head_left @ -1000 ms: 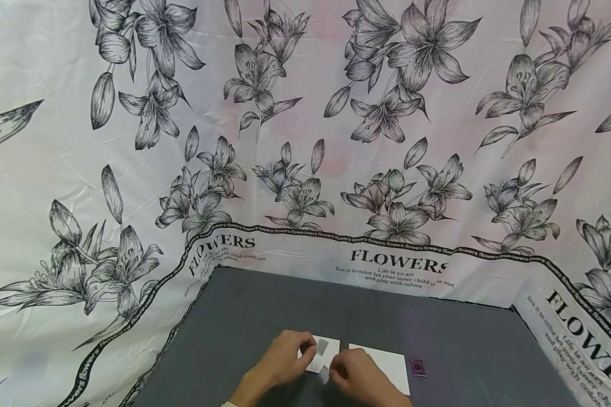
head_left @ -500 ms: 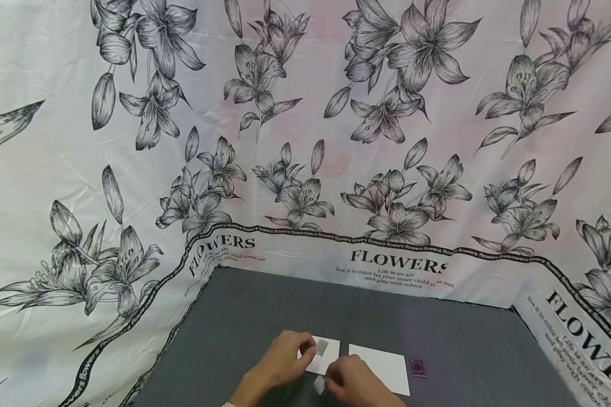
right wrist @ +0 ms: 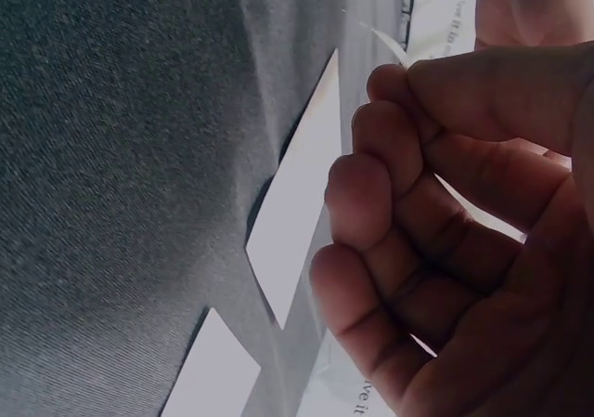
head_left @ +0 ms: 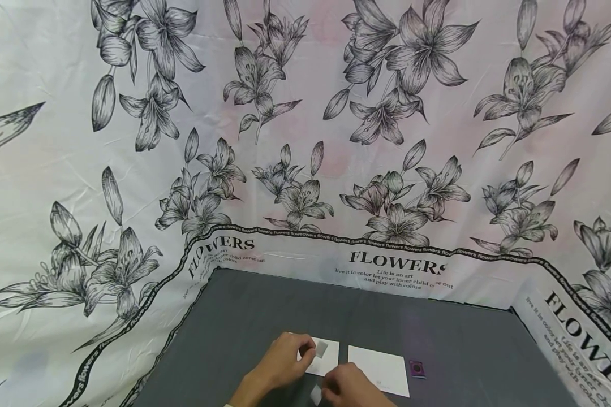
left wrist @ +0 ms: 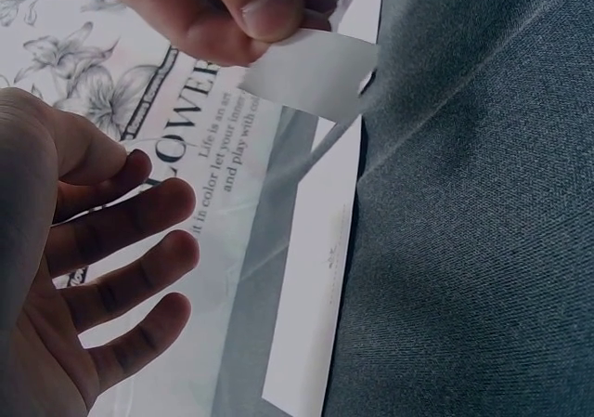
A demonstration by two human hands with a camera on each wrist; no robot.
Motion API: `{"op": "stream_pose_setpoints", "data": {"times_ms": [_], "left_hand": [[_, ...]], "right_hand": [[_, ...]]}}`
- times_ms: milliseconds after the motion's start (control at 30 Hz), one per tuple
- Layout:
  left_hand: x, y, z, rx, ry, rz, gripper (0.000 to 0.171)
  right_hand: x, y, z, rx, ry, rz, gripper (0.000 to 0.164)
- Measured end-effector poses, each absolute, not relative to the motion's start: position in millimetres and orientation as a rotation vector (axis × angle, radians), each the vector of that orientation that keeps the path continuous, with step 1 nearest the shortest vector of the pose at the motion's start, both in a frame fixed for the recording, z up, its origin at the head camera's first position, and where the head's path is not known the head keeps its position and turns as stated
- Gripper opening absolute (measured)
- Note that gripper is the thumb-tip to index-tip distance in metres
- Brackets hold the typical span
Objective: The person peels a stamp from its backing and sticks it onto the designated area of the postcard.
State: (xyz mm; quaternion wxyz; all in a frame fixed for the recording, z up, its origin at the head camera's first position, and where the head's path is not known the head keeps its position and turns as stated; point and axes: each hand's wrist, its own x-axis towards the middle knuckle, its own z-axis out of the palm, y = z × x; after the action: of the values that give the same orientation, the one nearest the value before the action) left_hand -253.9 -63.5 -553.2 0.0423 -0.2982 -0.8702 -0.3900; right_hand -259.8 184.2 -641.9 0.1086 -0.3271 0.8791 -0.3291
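In the head view my left hand [head_left: 285, 357] hovers over the left white card [head_left: 330, 357], its thumb and index finger pinching. At those fingertips shows a small grey, translucent-looking sheet [head_left: 321, 349]; in the left wrist view only a thin edge is visible there. The other left fingers are spread, loosely bent. My right hand [head_left: 353, 385], closer to the body, pinches a second small grey rectangular sheet [left wrist: 311, 71] by its edge, clear of the table. In the right wrist view its fingers [right wrist: 357, 203] are curled, and the sheet shows as a pale sliver [right wrist: 390, 44].
Beside the left card lies a larger white card [head_left: 382, 367] with small faint print. Farther right is a small square purple packet [head_left: 417, 369]. All rest on a dark grey cloth-covered table [head_left: 438, 325]. A white flower-printed curtain [head_left: 295, 113] rises behind and at the sides.
My right hand has moved down and slightly left toward the body, carrying its small grey sheet away from the left hand. The left hand stays almost still.
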Motion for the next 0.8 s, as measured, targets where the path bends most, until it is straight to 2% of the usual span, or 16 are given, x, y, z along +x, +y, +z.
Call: {"op": "stream_pose_setpoints", "data": {"times_ms": [200, 800], "left_hand": [[-254.1, -63.7, -553.7, -0.91, -2.674, -1.185, 0.012], [-255.3, -62.0, -556.9, -0.94, -2.645, -1.174, 0.013]], "right_hand": [[-270.6, 188.3, -671.6, -0.856, 2.569, -0.955, 0.01], [-249.2, 184.7, -661.5, -0.565, 2.64, -0.82, 0.013]]}}
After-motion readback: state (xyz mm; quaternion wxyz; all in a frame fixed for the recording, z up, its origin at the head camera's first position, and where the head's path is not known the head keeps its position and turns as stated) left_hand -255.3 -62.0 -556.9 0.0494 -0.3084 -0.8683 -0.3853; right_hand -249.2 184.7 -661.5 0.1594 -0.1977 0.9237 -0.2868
